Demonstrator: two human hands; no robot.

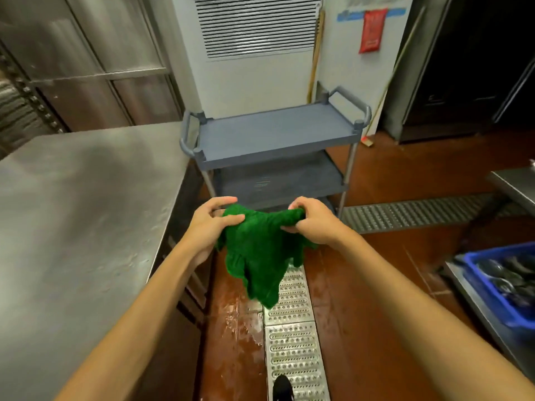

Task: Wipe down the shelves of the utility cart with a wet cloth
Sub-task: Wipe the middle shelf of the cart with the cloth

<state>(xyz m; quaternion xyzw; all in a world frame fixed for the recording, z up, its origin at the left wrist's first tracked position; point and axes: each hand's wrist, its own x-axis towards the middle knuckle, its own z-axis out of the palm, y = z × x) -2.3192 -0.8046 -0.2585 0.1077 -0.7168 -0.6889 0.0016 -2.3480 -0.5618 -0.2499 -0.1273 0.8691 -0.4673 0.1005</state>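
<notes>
Green cloth [260,256]: held in the air between both hands on the near side of the cart [188,134], touching no shelf. Its lower part hangs loose over the floor grate [292,342]. Whether it is wet cannot be told.

Left hand [212,219]: pinches the cloth's upper left edge between thumb and fingers.

Right hand [307,217]: fingers curled round the bunched upper right corner.

Cart: grey, three shelves, a handle at each end, standing far of the hands against a white louvred cabinet [254,24].
- Top shelf [275,131]: in full view, no sign of wiping to be made out.
- Middle shelf [283,180]: in shade.
- Bottom shelf: mostly hidden behind hands and cloth.

Progress, as judged: wiping not begun. The cloth appears to be being readied, and all three shelves are left.

Surroundings:
- Steel counter [86,212]: left, its far corner just beside the cart's left handle.
- Blue tub [498,285]: near right.
- Broom handles [315,53]: leaning at the far wall.
- Red floor [231,328]: shiny, probably wet.

Hindrances, as judged: the counter crowds the cart's left end, the upper shelves overhang the lower ones, and the floor may be slippery.
</notes>
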